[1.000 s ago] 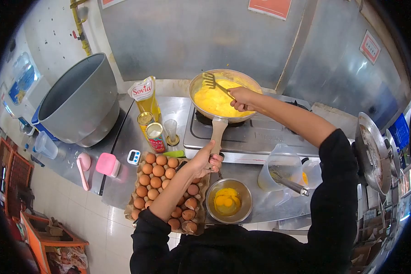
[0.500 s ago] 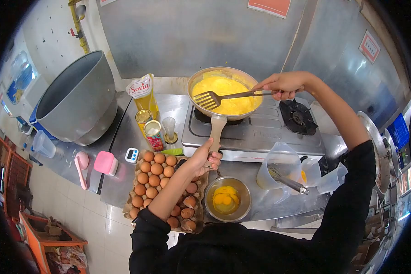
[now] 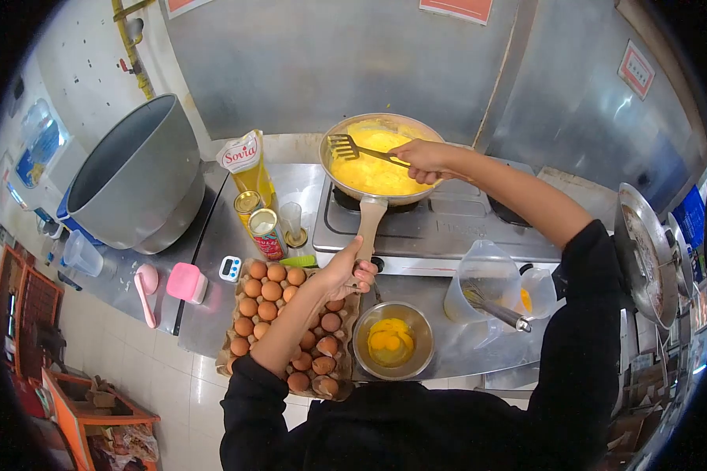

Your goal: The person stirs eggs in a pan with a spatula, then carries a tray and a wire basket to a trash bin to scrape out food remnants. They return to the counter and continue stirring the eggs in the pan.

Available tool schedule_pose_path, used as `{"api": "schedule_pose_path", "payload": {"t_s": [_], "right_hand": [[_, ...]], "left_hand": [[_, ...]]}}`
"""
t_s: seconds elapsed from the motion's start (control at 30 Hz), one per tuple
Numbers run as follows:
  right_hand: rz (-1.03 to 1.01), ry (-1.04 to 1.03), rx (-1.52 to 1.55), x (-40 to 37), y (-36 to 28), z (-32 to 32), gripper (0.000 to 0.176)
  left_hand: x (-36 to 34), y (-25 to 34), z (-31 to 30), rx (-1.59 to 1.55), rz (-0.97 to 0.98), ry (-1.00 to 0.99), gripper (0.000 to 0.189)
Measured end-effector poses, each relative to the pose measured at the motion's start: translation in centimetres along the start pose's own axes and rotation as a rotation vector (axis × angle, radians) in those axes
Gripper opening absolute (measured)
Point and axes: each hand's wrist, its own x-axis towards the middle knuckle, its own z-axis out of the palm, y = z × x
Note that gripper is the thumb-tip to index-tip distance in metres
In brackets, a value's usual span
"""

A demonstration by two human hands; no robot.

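Note:
My left hand [image 3: 349, 272] is closed round the pale handle [image 3: 371, 216] of a frying pan [image 3: 327, 165] on the stove's left burner. Yellow egg [image 3: 385, 177] covers much of the pan's inside. My right hand [image 3: 423, 160] grips a dark slotted spatula [image 3: 344, 147], whose head is over the pan's left part. Below the pan, a steel bowl [image 3: 426, 345] holds raw yolks [image 3: 390, 342]. Beside it, an egg carton [image 3: 226, 345] carries several brown eggs [image 3: 271, 290] and cracked shells.
Left of the pan stand an oil pouch [image 3: 243, 161], cans [image 3: 265, 229] and a timer [image 3: 229, 268]. A large grey mixing bowl [image 3: 145, 173] is further left. A jug [image 3: 479, 279] and a whisk [image 3: 499, 312] are to the right, with pans [image 3: 642, 259] at the edge.
My right hand has moved left with the spatula, and the spatula's head has shifted up toward the pan's far left rim. My left hand still holds the handle.

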Motion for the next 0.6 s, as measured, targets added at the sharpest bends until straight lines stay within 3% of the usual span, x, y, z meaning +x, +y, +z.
{"api": "schedule_pose_path", "payload": {"t_s": [0.07, 0.1, 0.13, 0.2, 0.23, 0.3, 0.37, 0.43, 0.5, 0.6], "right_hand": [[0.016, 0.187, -0.019, 2.3, 0.5, 0.4, 0.022], [0.015, 0.188, -0.014, 5.3, 1.7, -0.2, 0.022], [0.001, 0.233, -0.108, 9.4, 3.4, -1.2, 0.012], [-0.013, 0.278, -0.200, 11.3, 4.2, -3.0, 0.021], [-0.077, 0.222, -0.172, 10.6, 4.3, -4.1, 0.002], [-0.204, 0.114, -0.115, 9.0, 4.3, -5.8, 0.038], [-0.016, 0.206, -0.106, 1.1, 0.1, -5.2, 0.034], [-0.239, 0.284, -0.462, -0.2, 0.3, -7.9, 0.029], [-0.158, 0.342, -0.806, -6.0, -1.5, -9.1, 0.025], [-0.108, 0.328, -0.903, -11.3, -2.8, -9.8, 0.023]], "left_hand": [[0.0, 0.0, 0.0, 0.003, 0.001, -0.008, 0.032], [0.0, 0.0, 0.0, 0.004, 0.004, -0.009, 0.032], [0.0, -0.1, -0.1, 0.002, 0.009, -0.010, 0.032], [0.1, 0.0, -0.1, 0.017, 0.018, -0.013, 0.031], [0.1, 0.0, -0.2, 0.032, 0.029, -0.018, 0.030], [0.2, -0.3, -0.6, 0.034, 0.070, -0.043, 0.030], [0.3, -0.2, -0.7, 0.028, 0.112, -0.071, 0.030], [0.5, -0.2, -0.7, -0.055, 0.140, -0.052, 0.029], [0.9, -0.2, -0.6, -0.117, 0.154, -0.056, 0.029], [1.2, -0.2, -0.3, -0.203, 0.168, -0.012, 0.026]]}}
